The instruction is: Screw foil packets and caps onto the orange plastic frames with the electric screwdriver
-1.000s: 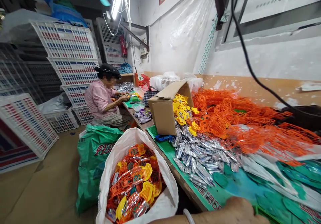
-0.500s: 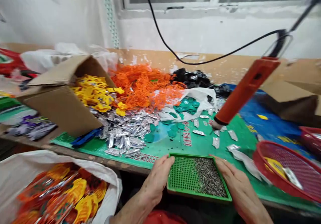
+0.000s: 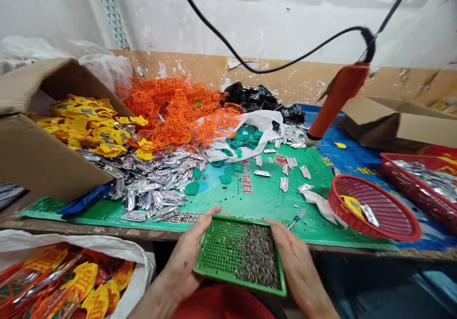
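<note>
"So, where is your green perforated tray (image 3: 218, 251)?"
"Between your hands, its long axis running crosswise; your left hand (image 3: 189, 254) grips one end, your right hand (image 3: 295, 259) the other."
"And the screws (image 3: 260, 258)?"
"Heaped toward the right end, nearer your right hand."

The left hand (image 3: 187, 257) and right hand (image 3: 296, 264) are holding a green tray (image 3: 217, 250) by its sides, with metal bits (image 3: 260, 257) lying toward its right. On the worktop (image 3: 43, 223), a red basket (image 3: 392, 214) is sitting beyond the right hand; an orange tool (image 3: 337, 97) is hanging above.
</note>
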The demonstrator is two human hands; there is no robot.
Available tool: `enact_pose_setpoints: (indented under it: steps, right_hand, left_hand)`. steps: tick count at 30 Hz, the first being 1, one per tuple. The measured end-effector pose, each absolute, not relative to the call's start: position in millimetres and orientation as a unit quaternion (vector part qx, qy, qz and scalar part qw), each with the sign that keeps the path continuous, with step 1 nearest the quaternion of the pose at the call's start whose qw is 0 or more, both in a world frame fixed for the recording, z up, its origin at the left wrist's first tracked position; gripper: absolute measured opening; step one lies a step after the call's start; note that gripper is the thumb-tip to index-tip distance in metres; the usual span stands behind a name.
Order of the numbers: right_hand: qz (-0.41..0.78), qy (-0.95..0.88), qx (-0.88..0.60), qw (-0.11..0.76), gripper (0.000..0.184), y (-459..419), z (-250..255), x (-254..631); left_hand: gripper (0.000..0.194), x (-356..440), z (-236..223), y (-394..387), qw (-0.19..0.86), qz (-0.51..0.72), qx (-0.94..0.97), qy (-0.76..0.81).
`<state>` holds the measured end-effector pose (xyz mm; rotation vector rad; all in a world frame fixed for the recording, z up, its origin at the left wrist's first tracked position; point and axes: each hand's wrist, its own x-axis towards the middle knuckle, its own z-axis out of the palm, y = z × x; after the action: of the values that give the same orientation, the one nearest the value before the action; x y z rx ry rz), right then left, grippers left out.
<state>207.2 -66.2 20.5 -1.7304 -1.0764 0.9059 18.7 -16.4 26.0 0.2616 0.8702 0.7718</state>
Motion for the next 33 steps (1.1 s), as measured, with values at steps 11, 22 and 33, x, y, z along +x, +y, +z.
enact_pose_setpoints:
  steps: [11,22,33]
  right_hand:
    - [0.363,-0.396,-0.713,0.451,0.051,-63.7,22.6,208.5]
    - [0.346,-0.383,-0.705,0.487,0.054,-58.9,21.5,199.4]
    - [0.332,-0.4,-0.676,0.521,0.056,-65.0,27.7,187.4]
  left_hand:
    - [0.034,25.3,27.4,-10.7,0.829,0.342,0.153,0.415]
    - [0.04,20.5,35.9,-6.6,0.782,0.358,0.213,0.463]
    - [0.036,10.0,41.7,-7.6,0.761,0.38,0.239,0.468]
